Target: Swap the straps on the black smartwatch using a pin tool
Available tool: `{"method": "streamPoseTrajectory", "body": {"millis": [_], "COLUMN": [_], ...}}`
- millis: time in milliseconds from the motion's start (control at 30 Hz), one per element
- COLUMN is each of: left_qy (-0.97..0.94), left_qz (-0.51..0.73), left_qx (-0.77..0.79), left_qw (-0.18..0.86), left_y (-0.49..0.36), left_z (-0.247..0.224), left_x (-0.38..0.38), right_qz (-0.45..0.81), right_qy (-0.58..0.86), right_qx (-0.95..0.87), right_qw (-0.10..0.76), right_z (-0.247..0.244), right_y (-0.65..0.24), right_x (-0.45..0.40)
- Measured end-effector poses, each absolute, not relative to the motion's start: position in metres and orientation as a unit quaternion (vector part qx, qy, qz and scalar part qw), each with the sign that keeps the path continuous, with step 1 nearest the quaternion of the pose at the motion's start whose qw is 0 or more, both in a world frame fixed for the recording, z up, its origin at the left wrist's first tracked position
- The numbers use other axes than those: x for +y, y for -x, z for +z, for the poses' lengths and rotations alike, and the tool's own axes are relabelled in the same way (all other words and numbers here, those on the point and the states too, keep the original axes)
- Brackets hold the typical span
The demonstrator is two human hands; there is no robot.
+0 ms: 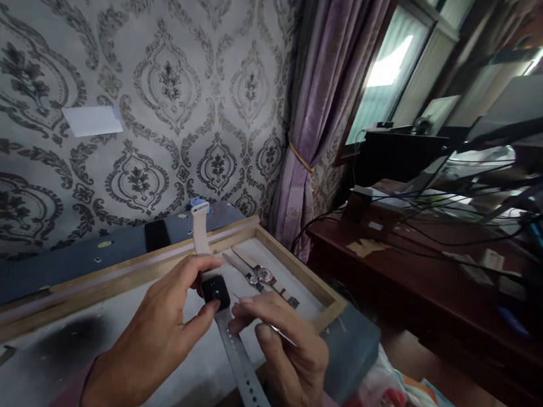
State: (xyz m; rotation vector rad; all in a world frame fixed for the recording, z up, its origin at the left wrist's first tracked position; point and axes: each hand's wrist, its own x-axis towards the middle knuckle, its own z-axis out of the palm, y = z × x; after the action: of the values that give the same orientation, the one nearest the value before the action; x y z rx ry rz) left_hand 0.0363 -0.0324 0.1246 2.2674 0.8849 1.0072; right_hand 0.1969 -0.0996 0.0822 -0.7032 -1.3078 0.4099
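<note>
head view: the left hand (155, 341) pinches a square black-faced watch (216, 289) by its case, thumb below and forefinger over the top, fingers closed on it. its pale strap (199, 228) stands up toward the wall, and the other half, a grey strap with 2 rows of holes (249, 382), runs down toward the camera. the right hand (282, 357) sits just beside the case, fingertips resting on the lower strap, and seems to hold a thin metal tool (280, 332); i cannot tell how firmly it is gripped. the watch is held just above a shallow wooden-framed tray (294, 259) with a white floor.

in the tray, near the far corner, lie 2 more wristwatches (263, 275) side by side, flat, apart from the hands.

as a judgement: the work on the held watch looks under way, not finished; both straps are on the case, and the other 2 watches lie untouched.

no brand, label or writing can be read; the watch face is dark, and the pale card on the wallpaper (92, 120) is blank.
</note>
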Motion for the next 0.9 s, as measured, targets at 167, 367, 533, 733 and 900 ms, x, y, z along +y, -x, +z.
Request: {"method": "streamPoseTrajectory", "body": {"millis": [167, 367, 533, 733, 900], "left_qy": [-0.838, -0.845, -0.847, -0.843, -0.841], "left_qz": [0.364, 0.379, 0.381, 0.379, 0.377], "left_qx": [0.322, 0.306, 0.304, 0.304, 0.307], "left_qw": [0.247, 0.221, 0.212, 0.229, 0.237], "left_y": [-0.035, -0.034, -0.033, -0.032, -0.031], "left_z": [0.127, 0.132, 0.132, 0.131, 0.134], "left_x": [-0.035, -0.037, -0.037, -0.035, -0.036], "right_qz": [0.130, 0.085, 0.074, 0.060, 0.061], "right_qy": [0.334, 0.314, 0.319, 0.334, 0.341], "right_qx": [-0.634, -0.664, -0.667, -0.666, -0.656], "right_qw": [0.685, 0.673, 0.669, 0.664, 0.670], "right_z": [0.082, 0.077, 0.076, 0.073, 0.073], "right_y": [-0.193, -0.188, -0.185, -0.183, -0.181], "right_x": [-0.094, -0.089, -0.090, -0.090, -0.090]}}
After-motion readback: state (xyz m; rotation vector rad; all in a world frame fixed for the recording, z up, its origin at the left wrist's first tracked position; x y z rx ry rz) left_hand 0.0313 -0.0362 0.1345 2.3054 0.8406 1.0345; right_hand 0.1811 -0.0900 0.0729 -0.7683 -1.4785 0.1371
